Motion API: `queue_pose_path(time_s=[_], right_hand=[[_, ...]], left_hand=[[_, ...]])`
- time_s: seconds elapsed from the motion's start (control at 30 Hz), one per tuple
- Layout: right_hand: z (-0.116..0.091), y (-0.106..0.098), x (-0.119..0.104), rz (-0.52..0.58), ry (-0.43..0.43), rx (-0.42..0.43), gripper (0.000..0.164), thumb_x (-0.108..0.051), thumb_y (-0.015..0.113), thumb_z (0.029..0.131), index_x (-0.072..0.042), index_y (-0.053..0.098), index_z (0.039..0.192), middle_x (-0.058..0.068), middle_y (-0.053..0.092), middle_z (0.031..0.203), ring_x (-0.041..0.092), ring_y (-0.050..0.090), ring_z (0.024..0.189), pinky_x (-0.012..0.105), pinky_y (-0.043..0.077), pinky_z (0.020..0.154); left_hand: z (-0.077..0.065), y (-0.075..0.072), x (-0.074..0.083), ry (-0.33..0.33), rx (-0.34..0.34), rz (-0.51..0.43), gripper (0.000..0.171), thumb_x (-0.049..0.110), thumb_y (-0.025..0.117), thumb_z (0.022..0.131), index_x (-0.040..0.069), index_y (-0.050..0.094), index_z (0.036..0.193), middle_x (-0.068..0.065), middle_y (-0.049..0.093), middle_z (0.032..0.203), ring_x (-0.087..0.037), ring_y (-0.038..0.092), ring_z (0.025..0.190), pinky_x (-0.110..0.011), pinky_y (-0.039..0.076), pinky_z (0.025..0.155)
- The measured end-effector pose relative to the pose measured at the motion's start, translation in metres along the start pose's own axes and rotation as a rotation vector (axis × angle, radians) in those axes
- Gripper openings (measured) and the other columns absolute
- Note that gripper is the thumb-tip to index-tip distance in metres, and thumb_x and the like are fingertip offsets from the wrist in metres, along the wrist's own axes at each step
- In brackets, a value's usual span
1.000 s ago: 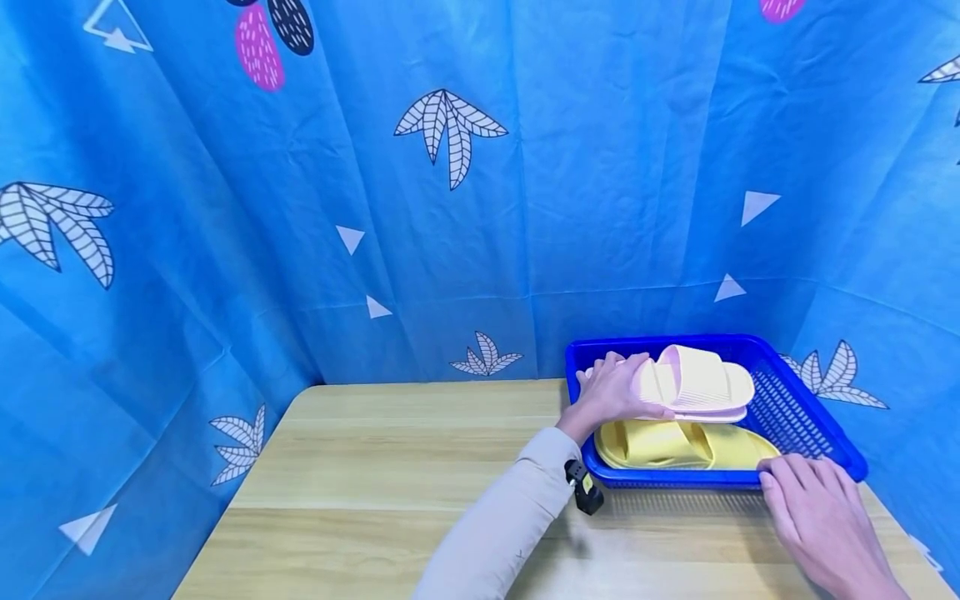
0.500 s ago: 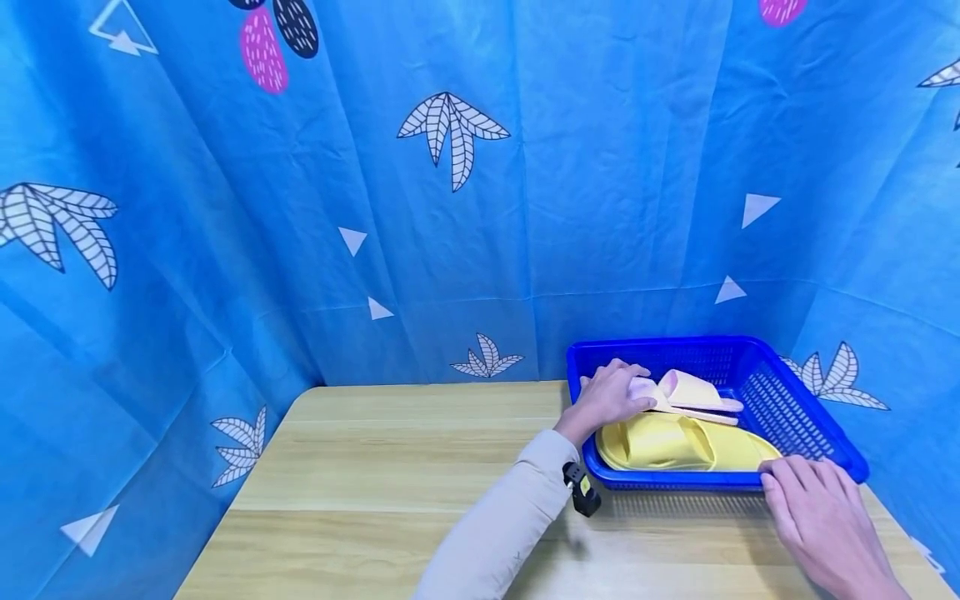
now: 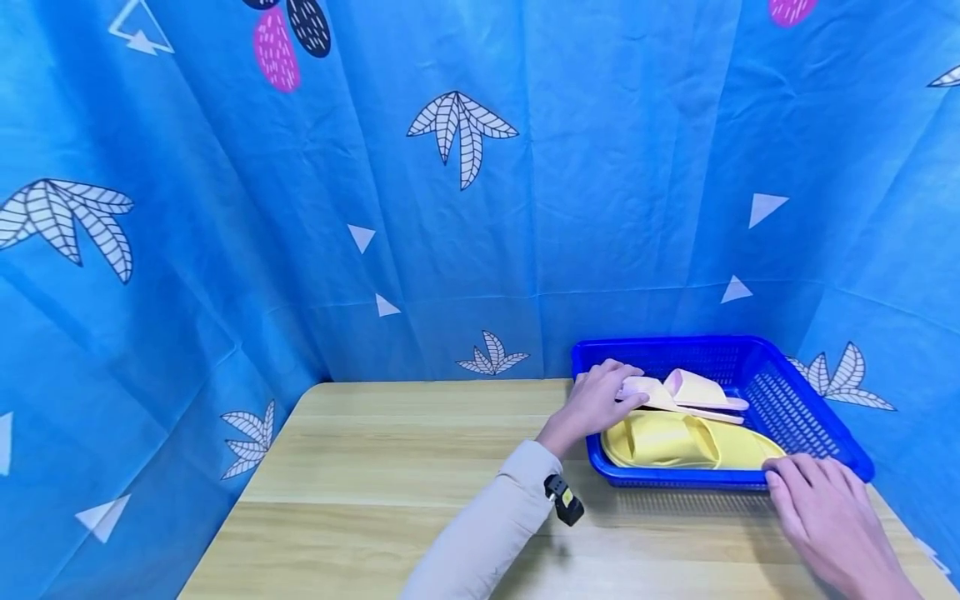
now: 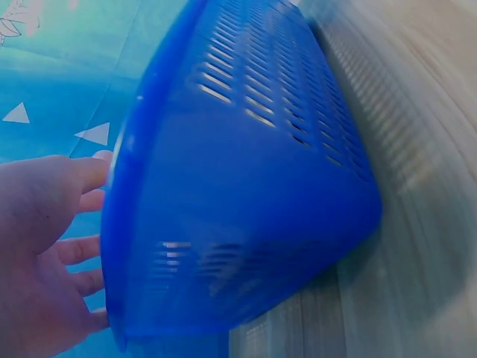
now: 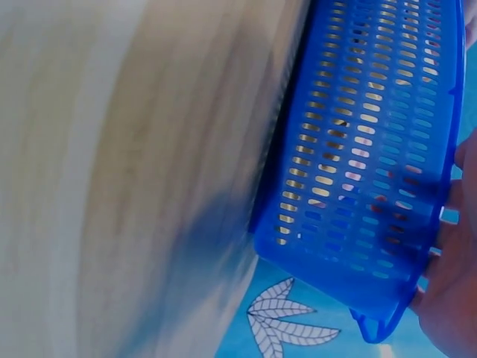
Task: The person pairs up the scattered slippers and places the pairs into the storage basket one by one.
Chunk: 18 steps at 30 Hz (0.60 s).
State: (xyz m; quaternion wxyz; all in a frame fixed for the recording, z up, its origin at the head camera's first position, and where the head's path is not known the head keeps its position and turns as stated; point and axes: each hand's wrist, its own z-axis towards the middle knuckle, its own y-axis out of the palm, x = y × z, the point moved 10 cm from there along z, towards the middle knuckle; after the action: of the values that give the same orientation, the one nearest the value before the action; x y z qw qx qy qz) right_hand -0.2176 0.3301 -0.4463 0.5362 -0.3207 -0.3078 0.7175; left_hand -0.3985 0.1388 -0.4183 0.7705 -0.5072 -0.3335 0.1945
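Note:
A blue plastic basket [image 3: 697,477] with slotted walls stands at the right of the table. Inside it a yellow slipper [image 3: 671,442] lies along the front wall. Behind that, a pair of pale pink slippers [image 3: 697,388] lies low in the basket. Over the basket's left end, my left hand [image 3: 596,402] hovers at the heel of the pink slippers, its fingers loose and spread. At the front right corner my right hand [image 3: 825,512] holds the rim, fingers hooked over it. In the right wrist view those fingertips [image 5: 440,239] pass behind the rim.
The wooden table [image 3: 390,467] stretches to the left of the basket. A blue patterned curtain [image 3: 600,167] hangs behind the table and on both sides. A black strap device [image 3: 564,500] sits on the left sleeve.
The pink slippers have come down into the basket behind the yellow one. My left hand has loosened from them and drawn slightly left. My right hand stays on the rim.

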Motion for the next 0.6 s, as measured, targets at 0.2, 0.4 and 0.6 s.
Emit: queue_pose_path(time_s=[0.2, 0.4, 0.6], right_hand=[[0.006, -0.003, 0.000, 0.023, -0.020, 0.020, 0.014, -0.012, 0.057, 0.100, -0.005, 0.066, 0.107, 0.015, 0.065, 0.102, 0.039, 0.055, 0.099, 0.056, 0.033, 0.092], [0.015, -0.007, -0.001, 0.094, -0.015, 0.036, 0.020, -0.011, 0.058, 0.100, -0.002, 0.065, 0.116, 0.020, 0.063, 0.113, 0.044, 0.053, 0.109, 0.061, 0.031, 0.100], [0.026, -0.008, -0.006, 0.158, -0.015, 0.052, 0.038, -0.013, 0.060, 0.100, 0.001, 0.060, 0.135, 0.025, 0.058, 0.131, 0.049, 0.049, 0.120, 0.061, 0.024, 0.115]], left_hand=[[-0.018, -0.009, -0.006, 0.043, 0.098, 0.031, 0.044, 0.047, 0.053, 0.106, 0.023, 0.061, 0.141, 0.003, 0.058, 0.139, -0.015, 0.052, 0.130, -0.036, 0.043, 0.103], [-0.043, -0.014, -0.026, 0.021, 0.164, -0.008, 0.045, 0.047, 0.054, 0.105, 0.023, 0.059, 0.143, -0.003, 0.051, 0.149, -0.022, 0.047, 0.138, -0.046, 0.040, 0.109], [-0.066, -0.022, -0.047, -0.010, 0.172, -0.039, 0.051, 0.049, 0.049, 0.106, 0.024, 0.052, 0.150, -0.004, 0.042, 0.159, -0.024, 0.039, 0.146, -0.052, 0.035, 0.114]])
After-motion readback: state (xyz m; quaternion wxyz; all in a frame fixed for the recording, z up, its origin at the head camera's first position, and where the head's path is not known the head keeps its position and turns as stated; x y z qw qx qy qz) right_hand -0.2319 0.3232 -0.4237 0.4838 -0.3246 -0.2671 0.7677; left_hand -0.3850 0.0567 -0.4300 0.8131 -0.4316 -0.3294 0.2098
